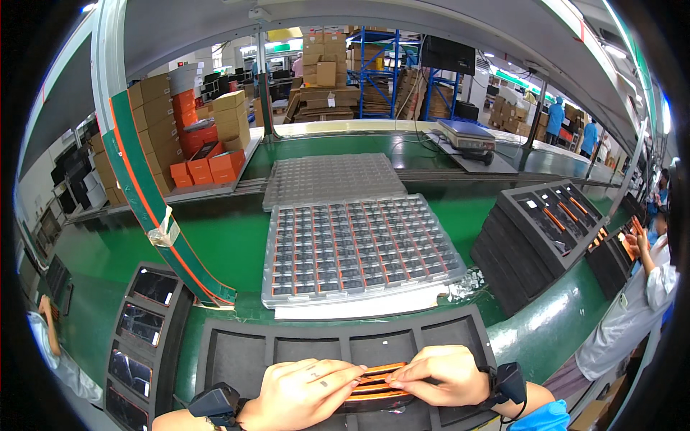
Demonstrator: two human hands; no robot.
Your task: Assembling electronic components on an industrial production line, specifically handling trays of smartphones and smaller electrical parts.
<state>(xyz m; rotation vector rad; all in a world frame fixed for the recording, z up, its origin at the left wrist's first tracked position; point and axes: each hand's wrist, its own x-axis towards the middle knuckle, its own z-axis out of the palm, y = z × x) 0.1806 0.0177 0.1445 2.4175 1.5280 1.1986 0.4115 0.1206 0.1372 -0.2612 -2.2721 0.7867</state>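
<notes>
- Near: I see left hand (305, 393) and right hand (447, 376), fingers (348, 376) pinching orange-edged slabs (374, 394) — over black tray (291, 331).
- Probably light, stiff, slick — I'd hold opposite ends.

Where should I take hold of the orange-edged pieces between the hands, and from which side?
Probably by the two short ends, coming from left and right: the orange-edged pieces show long, narrow edges side by side, with the left hand and right hand at those ends.
</notes>
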